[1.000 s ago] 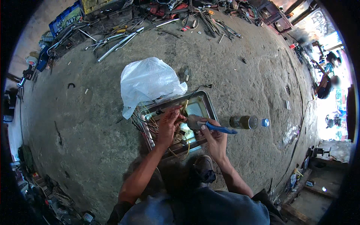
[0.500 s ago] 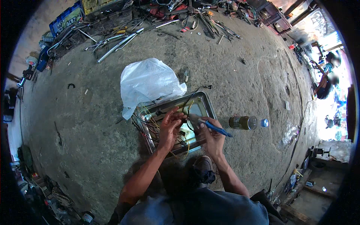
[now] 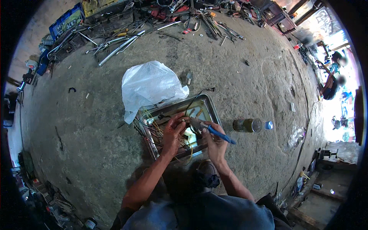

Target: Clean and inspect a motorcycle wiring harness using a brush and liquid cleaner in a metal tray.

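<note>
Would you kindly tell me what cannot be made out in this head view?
- Tool tip: too small, in right hand.
- What left hand pinches: hidden by its fingers.
- Tray far-left corner: under plastic bag.
- Distant tools: small, bent at the rim.

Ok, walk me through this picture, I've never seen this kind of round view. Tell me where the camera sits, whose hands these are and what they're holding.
The camera is worn on a person's head and looks down through a fisheye lens, so straight edges bend near the rim. The two forearms coming from the lower edge are the wearer's own. The left hand pinches thin wires over a shallow metal tray lying on a rough concrete floor. The right hand holds a blue-handled tool, its tip pointing at the left fingertips. A white plastic bag covers one tray corner, a bottle lies to the right, and metal tools are strewn along the far edge.
</note>
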A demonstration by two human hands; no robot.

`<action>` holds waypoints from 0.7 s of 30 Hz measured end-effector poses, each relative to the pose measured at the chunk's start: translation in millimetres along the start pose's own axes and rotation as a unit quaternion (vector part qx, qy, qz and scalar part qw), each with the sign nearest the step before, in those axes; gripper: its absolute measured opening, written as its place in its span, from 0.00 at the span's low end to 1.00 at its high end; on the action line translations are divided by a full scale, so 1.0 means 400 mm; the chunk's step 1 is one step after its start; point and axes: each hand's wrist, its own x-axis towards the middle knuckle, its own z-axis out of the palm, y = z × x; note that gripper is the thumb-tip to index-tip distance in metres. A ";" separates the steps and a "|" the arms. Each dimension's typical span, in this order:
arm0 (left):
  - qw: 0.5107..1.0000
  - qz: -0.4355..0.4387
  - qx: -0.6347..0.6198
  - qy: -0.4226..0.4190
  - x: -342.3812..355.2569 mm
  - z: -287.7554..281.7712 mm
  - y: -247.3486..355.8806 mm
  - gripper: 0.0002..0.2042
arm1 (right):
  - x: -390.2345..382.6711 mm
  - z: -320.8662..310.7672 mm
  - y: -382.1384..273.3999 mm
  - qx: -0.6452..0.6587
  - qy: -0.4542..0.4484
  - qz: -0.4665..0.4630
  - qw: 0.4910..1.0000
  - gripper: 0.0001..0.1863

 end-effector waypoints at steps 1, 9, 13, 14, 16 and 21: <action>1.000 0.003 -0.003 -0.004 0.001 0.001 0.000 0.19 | -0.001 -0.003 0.007 0.000 0.001 -0.001 1.000 0.15; 1.000 0.011 0.017 0.006 0.011 -0.013 -0.006 0.17 | 0.023 -0.029 -0.005 -0.105 -0.029 -0.081 0.991 0.15; 0.999 -0.002 -0.031 0.015 0.004 0.004 0.002 0.16 | 0.011 -0.015 -0.007 -0.116 -0.091 -0.192 0.970 0.14; 0.999 -0.008 -0.042 0.014 0.005 0.008 0.006 0.16 | 0.012 -0.020 0.003 -0.117 -0.091 -0.192 0.970 0.14; 0.999 0.003 -0.046 0.009 0.010 -0.003 0.012 0.16 | 0.019 -0.013 0.007 -0.127 -0.066 -0.080 0.986 0.14; 0.997 -0.010 -0.071 0.015 0.002 -0.004 0.024 0.18 | 0.015 -0.026 -0.055 -0.102 -0.035 -0.119 0.987 0.15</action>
